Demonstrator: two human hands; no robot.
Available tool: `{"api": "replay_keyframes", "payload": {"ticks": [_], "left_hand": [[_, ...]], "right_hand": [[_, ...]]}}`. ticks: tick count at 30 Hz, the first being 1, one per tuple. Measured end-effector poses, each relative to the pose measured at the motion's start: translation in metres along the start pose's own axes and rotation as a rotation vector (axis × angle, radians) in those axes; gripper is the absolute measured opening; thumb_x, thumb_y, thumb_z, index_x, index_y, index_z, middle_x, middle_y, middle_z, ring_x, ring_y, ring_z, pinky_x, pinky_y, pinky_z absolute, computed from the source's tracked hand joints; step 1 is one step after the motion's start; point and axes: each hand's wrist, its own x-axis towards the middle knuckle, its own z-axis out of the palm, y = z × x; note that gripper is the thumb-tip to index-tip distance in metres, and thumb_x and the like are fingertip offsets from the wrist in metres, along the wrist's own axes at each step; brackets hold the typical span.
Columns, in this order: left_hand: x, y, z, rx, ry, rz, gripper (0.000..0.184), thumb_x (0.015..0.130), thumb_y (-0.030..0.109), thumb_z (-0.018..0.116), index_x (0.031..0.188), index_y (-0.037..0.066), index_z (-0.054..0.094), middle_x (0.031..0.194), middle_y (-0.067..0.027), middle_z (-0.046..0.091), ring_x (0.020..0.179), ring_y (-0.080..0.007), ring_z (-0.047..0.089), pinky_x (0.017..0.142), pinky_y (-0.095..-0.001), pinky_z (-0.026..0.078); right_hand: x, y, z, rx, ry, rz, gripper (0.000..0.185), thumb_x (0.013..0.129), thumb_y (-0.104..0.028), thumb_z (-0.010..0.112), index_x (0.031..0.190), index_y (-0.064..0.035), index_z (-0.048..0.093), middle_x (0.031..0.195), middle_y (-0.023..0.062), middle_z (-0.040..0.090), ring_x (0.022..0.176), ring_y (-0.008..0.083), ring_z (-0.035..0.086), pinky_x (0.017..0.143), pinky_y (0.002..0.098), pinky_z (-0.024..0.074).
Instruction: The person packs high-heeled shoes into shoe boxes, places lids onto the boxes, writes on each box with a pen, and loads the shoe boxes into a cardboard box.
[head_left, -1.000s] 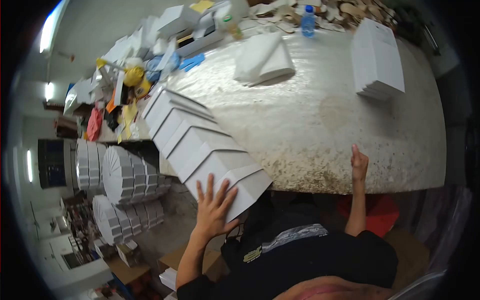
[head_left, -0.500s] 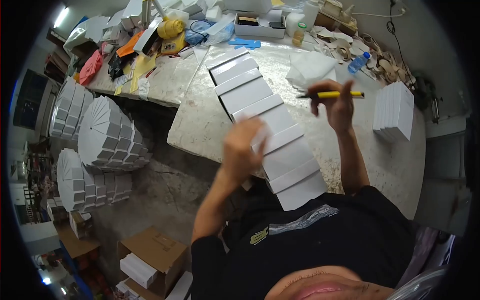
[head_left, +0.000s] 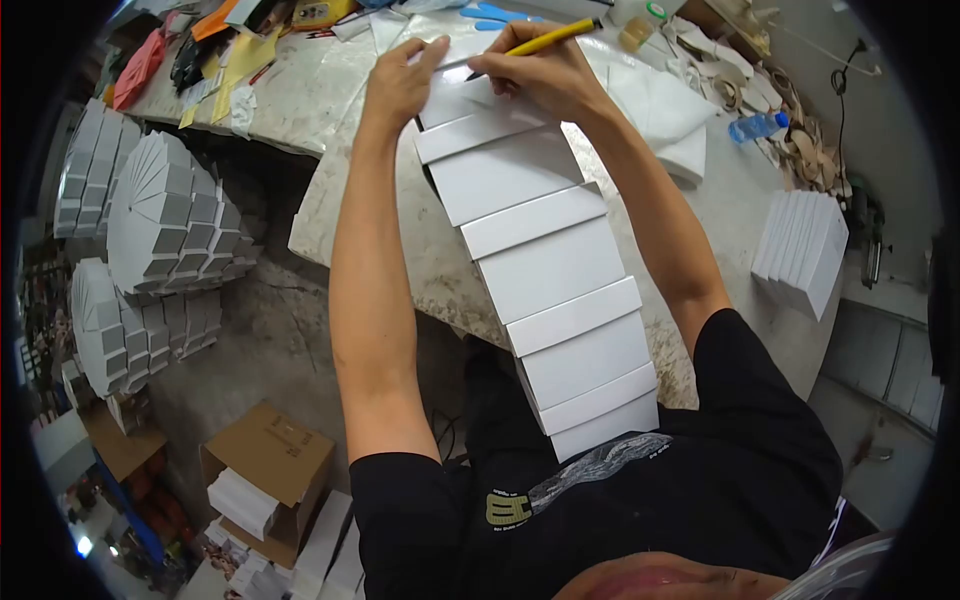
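Note:
A row of overlapping white boxes (head_left: 550,250) runs from the far part of the table to the front of my shirt. My right hand (head_left: 545,75) is closed around a yellow pen (head_left: 553,38), its dark tip at the surface of the farthest box in the row. My left hand (head_left: 400,85) rests at the left edge of that same box, fingers bent against it; whether it grips the edge is hard to tell.
On the table (head_left: 340,200) lie white sheets (head_left: 665,110), a water bottle (head_left: 758,127), scraps (head_left: 720,70) and a box stack (head_left: 800,245) at right. Round white stacks (head_left: 150,210) and a cardboard box (head_left: 270,455) stand on the left.
Both my hands have moved forward to the far end of the row. The pen has turned, its tip now down at a box. The row lies straighter before me.

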Motion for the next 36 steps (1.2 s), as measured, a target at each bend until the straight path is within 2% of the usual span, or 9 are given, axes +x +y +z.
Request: {"api": "replay_keyframes", "payload": {"ticks": [3,4,9,12,18,20,22,30,36], "left_hand": [[-0.004,0.008,-0.002,0.001,-0.002,-0.033,0.05,0.09,0.051,0.061,0.097,0.003,0.071,0.08,-0.0168,0.069,0.074,-0.0237,0.064,0.072,-0.0347,0.05],[-0.005,0.011,-0.003,-0.008,-0.004,-0.037,0.05,0.09,0.051,0.061,0.097,0.003,0.071,0.079,-0.0163,0.069,0.072,-0.0232,0.064,0.071,-0.0344,0.05],[-0.007,0.009,-0.001,-0.018,0.015,-0.035,0.05,0.09,0.05,0.061,0.096,0.002,0.07,0.079,-0.017,0.068,0.072,-0.0231,0.062,0.071,-0.0339,0.049],[-0.011,0.014,-0.002,-0.114,-0.025,-0.027,0.044,0.094,0.043,0.063,0.096,0.0,0.07,0.076,-0.0027,0.063,0.068,-0.0088,0.052,0.063,-0.0245,0.043],[-0.011,0.013,-0.001,-0.144,-0.028,-0.062,0.044,0.094,0.044,0.063,0.094,0.0,0.07,0.074,-0.0022,0.062,0.067,-0.0087,0.052,0.062,-0.0247,0.043],[-0.008,0.004,0.0,-0.063,0.008,-0.015,0.047,0.091,0.048,0.061,0.095,0.001,0.07,0.079,-0.0137,0.066,0.072,-0.0207,0.06,0.069,-0.0311,0.047],[-0.008,0.01,-0.003,0.009,0.015,-0.012,0.049,0.09,0.048,0.061,0.095,0.0,0.069,0.083,-0.0208,0.068,0.076,-0.0307,0.064,0.073,-0.0349,0.049],[-0.016,0.023,-0.003,-0.175,-0.035,-0.063,0.04,0.095,0.037,0.062,0.092,-0.002,0.069,0.075,-0.0043,0.063,0.07,-0.0099,0.05,0.065,-0.0268,0.043],[-0.015,0.02,-0.002,-0.16,-0.044,-0.047,0.041,0.097,0.038,0.061,0.093,-0.001,0.069,0.074,-0.0002,0.059,0.068,-0.0071,0.047,0.061,-0.0232,0.04]], "right_hand": [[-0.003,-0.002,0.005,-0.168,0.131,0.146,0.023,0.085,-0.021,0.07,0.085,0.0013,0.065,0.063,0.0073,0.064,0.053,0.016,0.06,0.051,0.0308,0.0496],[-0.004,-0.003,0.009,-0.138,0.197,0.047,0.02,0.082,-0.015,0.069,0.07,-0.0019,0.06,0.055,0.0037,0.059,0.049,0.0095,0.055,0.045,0.0267,0.0439],[-0.004,0.002,0.015,-0.132,0.175,-0.039,0.021,0.082,-0.015,0.07,0.07,-0.0009,0.06,0.057,0.0045,0.06,0.051,0.0105,0.056,0.046,0.0273,0.0436],[-0.004,0.009,0.013,-0.051,0.159,-0.005,0.021,0.082,-0.016,0.071,0.071,-0.0003,0.062,0.058,0.0051,0.061,0.052,0.0105,0.057,0.046,0.0275,0.0436],[-0.018,-0.006,0.006,-0.09,0.089,0.012,0.023,0.083,-0.019,0.076,0.079,-0.0003,0.063,0.067,0.0057,0.064,0.06,0.0104,0.06,0.054,0.0247,0.0473],[-0.036,-0.006,0.007,0.068,0.055,-0.165,0.022,0.084,-0.015,0.077,0.077,-0.0011,0.062,0.072,0.0076,0.066,0.06,0.0116,0.061,0.054,0.0249,0.0488],[-0.055,-0.013,0.009,0.09,0.065,-0.058,0.021,0.085,-0.009,0.075,0.075,-0.0004,0.06,0.072,0.0089,0.066,0.059,0.012,0.062,0.05,0.0251,0.0491],[-0.008,-0.013,0.016,0.093,0.152,0.039,0.021,0.079,-0.011,0.07,0.07,-0.002,0.054,0.06,0.0059,0.06,0.05,0.0108,0.06,0.044,0.0247,0.0444],[-0.007,-0.001,0.015,-0.011,0.158,-0.028,0.019,0.078,-0.008,0.069,0.068,-0.0016,0.053,0.059,0.0054,0.06,0.049,0.0107,0.059,0.046,0.0253,0.0454]]}}
